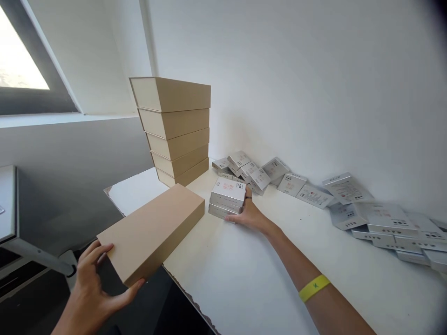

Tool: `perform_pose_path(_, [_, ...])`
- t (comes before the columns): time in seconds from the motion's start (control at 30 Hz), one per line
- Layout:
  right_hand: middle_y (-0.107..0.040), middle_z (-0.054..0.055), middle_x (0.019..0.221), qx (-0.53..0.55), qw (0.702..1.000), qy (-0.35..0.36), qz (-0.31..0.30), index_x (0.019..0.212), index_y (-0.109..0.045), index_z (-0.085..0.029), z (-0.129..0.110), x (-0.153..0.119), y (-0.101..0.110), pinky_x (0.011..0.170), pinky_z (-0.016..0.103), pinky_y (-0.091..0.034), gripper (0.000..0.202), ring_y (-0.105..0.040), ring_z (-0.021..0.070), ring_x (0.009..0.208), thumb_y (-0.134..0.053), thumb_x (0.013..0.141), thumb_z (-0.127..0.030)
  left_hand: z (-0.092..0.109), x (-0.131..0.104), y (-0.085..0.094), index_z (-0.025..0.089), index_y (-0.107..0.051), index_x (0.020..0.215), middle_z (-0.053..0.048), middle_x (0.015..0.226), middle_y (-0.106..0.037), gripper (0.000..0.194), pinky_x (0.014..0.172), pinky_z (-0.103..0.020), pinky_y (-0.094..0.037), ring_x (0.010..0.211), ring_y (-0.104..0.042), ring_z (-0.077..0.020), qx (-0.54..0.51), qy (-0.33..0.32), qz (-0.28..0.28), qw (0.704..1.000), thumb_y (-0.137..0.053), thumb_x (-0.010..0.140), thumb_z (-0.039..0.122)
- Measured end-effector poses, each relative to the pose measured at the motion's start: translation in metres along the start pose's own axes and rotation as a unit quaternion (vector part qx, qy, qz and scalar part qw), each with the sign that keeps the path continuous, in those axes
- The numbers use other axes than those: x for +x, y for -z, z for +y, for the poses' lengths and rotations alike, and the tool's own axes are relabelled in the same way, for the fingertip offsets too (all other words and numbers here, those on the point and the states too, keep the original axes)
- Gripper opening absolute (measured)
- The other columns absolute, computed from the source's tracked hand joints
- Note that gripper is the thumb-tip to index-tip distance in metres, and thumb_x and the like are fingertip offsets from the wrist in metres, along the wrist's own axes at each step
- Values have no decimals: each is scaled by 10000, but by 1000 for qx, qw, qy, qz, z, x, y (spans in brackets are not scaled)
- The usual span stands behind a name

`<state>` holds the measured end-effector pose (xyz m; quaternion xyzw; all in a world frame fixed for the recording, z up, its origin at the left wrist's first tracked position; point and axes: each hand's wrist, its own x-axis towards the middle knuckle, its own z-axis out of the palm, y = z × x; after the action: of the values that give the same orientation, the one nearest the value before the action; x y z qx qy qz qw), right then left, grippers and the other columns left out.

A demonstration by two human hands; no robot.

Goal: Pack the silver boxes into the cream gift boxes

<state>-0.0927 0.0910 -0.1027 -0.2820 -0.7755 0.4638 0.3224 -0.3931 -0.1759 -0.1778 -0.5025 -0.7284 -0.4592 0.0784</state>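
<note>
My left hand [92, 284] grips the near end of a long beige cardboard box [150, 228], thumb on one side and fingers on the other. The box extends past the table edge on the left, its far end over the table. My right hand [249, 211] is closed around the right side of a short stack of small silver-white printed boxes [228, 190], which is on the table. Behind them rises a tall stack of several similar beige boxes [185, 121].
Loose silver-white boxes [260, 177] lie in a heap along the wall, with a larger pile [391, 218] at the right. The white table [223, 279] has a chipped left edge. Another white tabletop [7, 204] stands at far left, below a window [21, 56].
</note>
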Motion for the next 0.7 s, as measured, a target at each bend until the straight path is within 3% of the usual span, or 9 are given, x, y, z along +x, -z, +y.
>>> perform_pose_path(0.17, [-436,119,1410,-8,1000,-9,19,1499,-297,-250,13,-13,-1,1052,589,-415,772,-479,322,1248,-741,870,-310,1,9,-1,299,-310,1365,-126,1440,-327,897,1112,-657,-380,1310,-447,-438,-30,-8,-33,999,-795,637,496])
perform_pose_path(0.27, [-461,125,1372,-18,998,-40,50,1529,-167,-262,22,-39,11,1052,583,-418,934,-507,318,1213,-779,825,-311,12,20,-14,264,-336,1319,-127,1343,-393,907,1069,-653,-421,1249,-488,-420,0,-14,-51,999,-810,602,554])
perform_pose_path(0.37, [-485,117,1346,-29,990,-94,98,1501,-21,-308,29,-92,32,1057,556,-428,1134,-541,305,1187,-843,721,-349,34,36,-37,251,-344,1279,-121,1306,-386,907,1010,-608,-480,1227,-490,-394,16,-16,-79,997,-808,582,599])
perform_pose_path(0.53, [-469,149,1317,-83,957,-169,222,1426,-80,-314,32,-193,65,992,561,-481,1134,-561,352,1155,-835,603,-511,79,79,-92,247,-292,1259,-124,1316,-340,879,932,-504,-525,1179,-511,-337,-6,4,-188,982,-782,623,604])
perform_pose_path(0.6, [-416,165,1360,-112,938,-195,264,1421,-145,-311,27,-216,68,941,535,-524,1153,-548,376,1160,-852,539,-536,91,100,-112,237,-294,1251,-121,1277,-356,882,923,-495,-518,1119,-538,-318,-8,7,-206,978,-789,612,590])
perform_pose_path(0.7, [-388,146,1391,-127,915,-220,313,1448,-153,-318,15,-227,61,976,551,-498,1167,-517,384,1190,-816,535,-615,99,122,-134,221,-301,1250,-121,1242,-357,907,921,-482,-511,1115,-525,-313,-10,16,-199,980,-805,584,575])
